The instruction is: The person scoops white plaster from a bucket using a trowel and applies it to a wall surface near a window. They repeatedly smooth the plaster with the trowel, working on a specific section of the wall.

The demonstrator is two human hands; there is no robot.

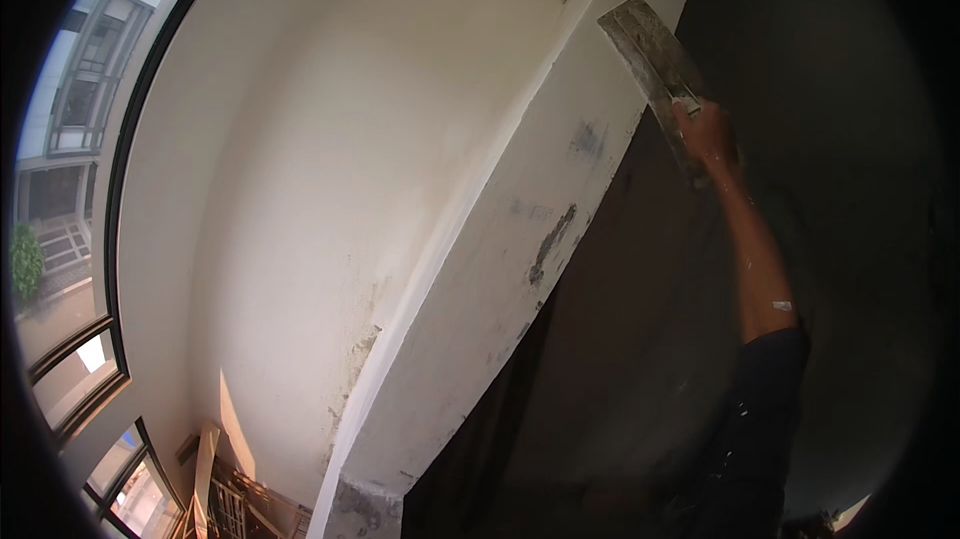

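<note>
Near the upper end of the pale beam (560, 144) was my long trowel (645, 44), its contact unclear. For smooth work, I judged, even pressure was needed. The fingers of my right hand (709, 134) were closed around its handle; my left hand was out of view.

The person's right hand (708, 131) is gripping a long, stained trowel (652, 61). The upper part of the trowel overlaps a white pillar (530, 174); whether it touches the surface, one cannot tell. On the pillar there are dark grey patches (551, 244). Further left is a cream wall (330, 129), then a black-framed window (100, 139), and lower, wooden boards (206, 469).
</note>
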